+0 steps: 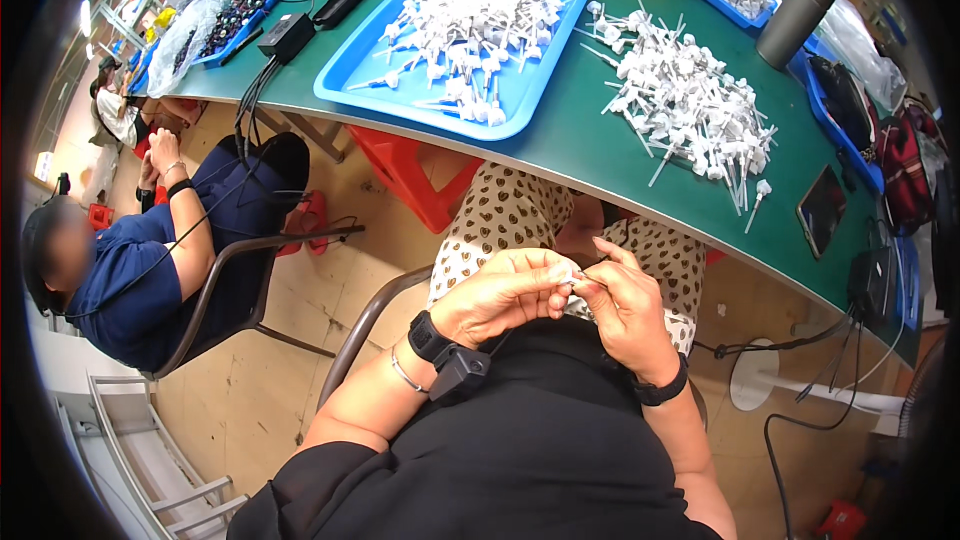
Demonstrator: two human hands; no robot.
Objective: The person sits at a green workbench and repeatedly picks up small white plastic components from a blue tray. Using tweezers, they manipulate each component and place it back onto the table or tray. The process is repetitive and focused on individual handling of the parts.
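Curving past a concrete floor (pixel 300 320), a green table (pixel 590 155) bears blue trays (pixel 350 70).

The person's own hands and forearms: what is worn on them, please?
The left hand and right hand are bare, without gloves. The left wrist carries a black strap with a small black box-shaped device and, further up the forearm, a thin silver bangle. The right wrist carries a plain black band. Black sleeves begin near the elbows.
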